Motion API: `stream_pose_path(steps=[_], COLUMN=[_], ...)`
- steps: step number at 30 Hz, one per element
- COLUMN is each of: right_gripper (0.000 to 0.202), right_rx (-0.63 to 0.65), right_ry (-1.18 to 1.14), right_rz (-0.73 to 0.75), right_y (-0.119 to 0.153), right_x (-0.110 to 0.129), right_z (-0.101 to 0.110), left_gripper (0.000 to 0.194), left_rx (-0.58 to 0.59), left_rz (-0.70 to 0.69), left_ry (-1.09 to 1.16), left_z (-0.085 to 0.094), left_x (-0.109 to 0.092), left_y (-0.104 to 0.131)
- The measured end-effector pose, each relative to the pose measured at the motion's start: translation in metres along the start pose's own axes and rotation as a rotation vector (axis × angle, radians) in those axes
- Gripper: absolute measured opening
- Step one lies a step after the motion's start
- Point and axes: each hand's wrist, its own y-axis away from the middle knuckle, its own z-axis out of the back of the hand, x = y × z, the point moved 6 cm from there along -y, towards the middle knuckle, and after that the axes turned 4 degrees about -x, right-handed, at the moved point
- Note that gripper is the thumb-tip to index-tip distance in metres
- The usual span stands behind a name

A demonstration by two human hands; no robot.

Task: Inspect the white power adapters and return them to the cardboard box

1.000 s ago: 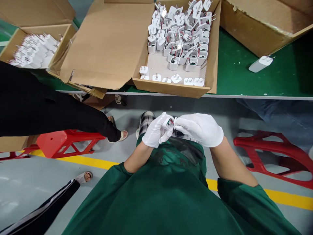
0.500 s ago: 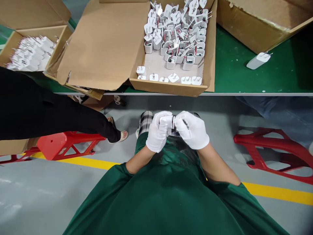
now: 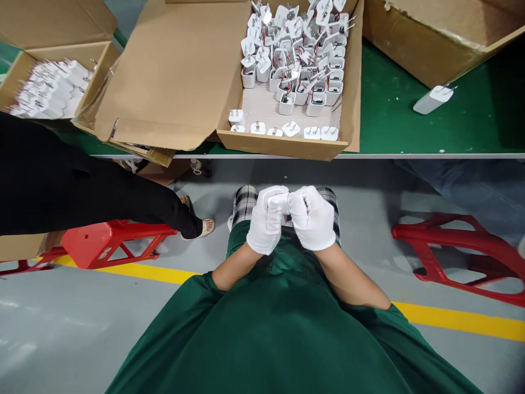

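Observation:
Above my lap, my white-gloved left hand is closed round a small white charger plug. My right hand, gloved too, presses its curled fingers against the plug's right end and hides that end. Beyond my hands, an open cardboard box stands at the table edge. Inside it are many white chargers with their pronged caps hanging off on red and black wires. Along the box's near side sits a row of capped chargers with prongs up.
The box stands on a green table. A single white charger lies to the right, before another cardboard box. At left, a smaller box holds more chargers. A person's black-clad leg and red stools flank me.
My right hand has moved left and turned inward, closing the small gap at the plug's end. My left hand has barely moved.

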Motion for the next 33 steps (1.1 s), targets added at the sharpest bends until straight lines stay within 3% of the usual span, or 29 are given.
stream_pose_path(steps=[4, 15, 22, 26, 31, 33], right_gripper=[0.031, 0.036, 0.046, 0.05, 0.051, 0.052], right_rx=[-0.049, 0.087, 0.229, 0.235, 0.293, 0.296], right_ry=[0.023, 0.066, 0.266, 0.322, 0.291, 0.268], right_rz=[0.028, 0.15, 0.215, 0.203, 0.11, 0.066], right_y=[0.002, 0.001, 0.0, 0.0, 0.001, 0.0], right_x=[0.004, 0.004, -0.004, -0.006, -0.005, -0.005], right_z=[0.0, -0.006, -0.014, -0.017, -0.021, -0.018], left_gripper=[0.03, 0.04, 0.052, 0.058, 0.058, 0.059], left_rx=[-0.035, -0.023, 0.023, 0.079, 0.227, 0.216], left_rz=[-0.217, -0.239, 0.011, 0.14, 0.314, 0.356], left_ry=[-0.028, -0.018, 0.066, 0.121, 0.166, 0.208], left_z=[0.002, 0.004, 0.005, 0.002, -0.015, -0.018], left_x=[-0.011, -0.007, 0.01, 0.019, 0.027, 0.029], left_y=[0.001, -0.003, -0.008, -0.015, -0.014, -0.011])
